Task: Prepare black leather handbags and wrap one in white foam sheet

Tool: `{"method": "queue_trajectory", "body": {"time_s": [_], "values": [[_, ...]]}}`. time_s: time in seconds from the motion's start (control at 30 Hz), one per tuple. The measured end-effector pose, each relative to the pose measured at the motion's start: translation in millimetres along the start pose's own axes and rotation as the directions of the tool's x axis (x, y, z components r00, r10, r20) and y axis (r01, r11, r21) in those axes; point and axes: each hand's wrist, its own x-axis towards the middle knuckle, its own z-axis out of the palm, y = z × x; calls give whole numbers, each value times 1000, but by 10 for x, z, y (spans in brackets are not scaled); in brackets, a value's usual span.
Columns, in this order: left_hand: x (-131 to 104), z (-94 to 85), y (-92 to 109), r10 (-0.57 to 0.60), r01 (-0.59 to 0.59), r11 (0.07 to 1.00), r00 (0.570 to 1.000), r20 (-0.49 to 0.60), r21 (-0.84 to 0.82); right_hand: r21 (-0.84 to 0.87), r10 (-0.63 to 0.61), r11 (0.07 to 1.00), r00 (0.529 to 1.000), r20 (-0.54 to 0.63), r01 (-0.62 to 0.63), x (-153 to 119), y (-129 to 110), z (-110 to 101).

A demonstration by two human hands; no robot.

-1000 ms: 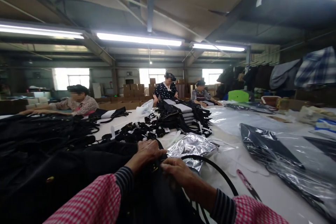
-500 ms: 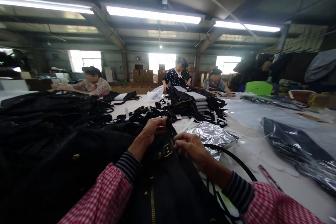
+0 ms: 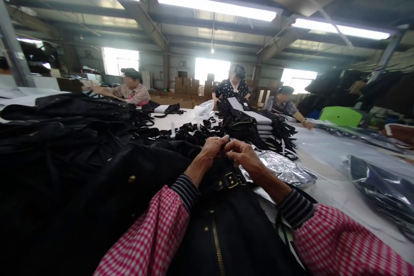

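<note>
Hands are meeting near the middle of my head view — fingertips almost together at the upper end of a black bag [image 3: 258, 233]. The left hand [image 3: 211, 148] is angling up from the lower left, wrist nearly straight, fingers drawn in and pointing right. The right hand [image 3: 244, 155] is reaching in from the lower right, wrist bent, fingers curling with only a small gap to the thumb. I am not able to tell what either one is pinching, since the fingers are covering the spot. Both checked sleeves [image 3: 145, 233] are running off the lower part of the frame, striped cuffs showing at the wrists.

The bag is lying right under the hands, its brass-coloured buckle [image 3: 231, 180] and zip [image 3: 217, 246] showing, its lower end being cut off by the frame. On the left it is blending into a dark heap [image 3: 67, 151] — I am failing to trace that border. The right forearm is partly hiding a silver foil packet [image 3: 287, 168] on the white surface [image 3: 164, 123].
</note>
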Motion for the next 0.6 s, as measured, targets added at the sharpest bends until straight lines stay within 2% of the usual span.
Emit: {"method": "queue_trajectory", "body": {"time_s": [0.07,0.17,0.2,0.23,0.37,0.47,0.6], "values": [[-10,17,28,21,-21,1000,999,-31,-6,29,-4,1000,1000,-29,5,-5,-32,-44],[-46,46,104,48,-48,999,999,-25,-21,21,-2,1000,969,-245,7,55,-101,-138],[-60,55,131,57,-57,998,998,-13,-22,6,7,1000,958,-285,-6,91,-119,-172],[-72,62,154,65,-65,998,998,-5,-19,-2,26,1000,960,-281,-27,131,-131,-203],[-77,50,204,106,-103,993,994,-40,62,-37,49,998,996,-76,-52,295,-107,-246],[-24,-14,214,165,-147,972,982,-89,185,-208,-97,974,995,-24,90,382,-85,-184],[74,-141,193,217,-151,920,965,-150,360,-569,-271,783,961,49,250,419,-190,-92]]}}
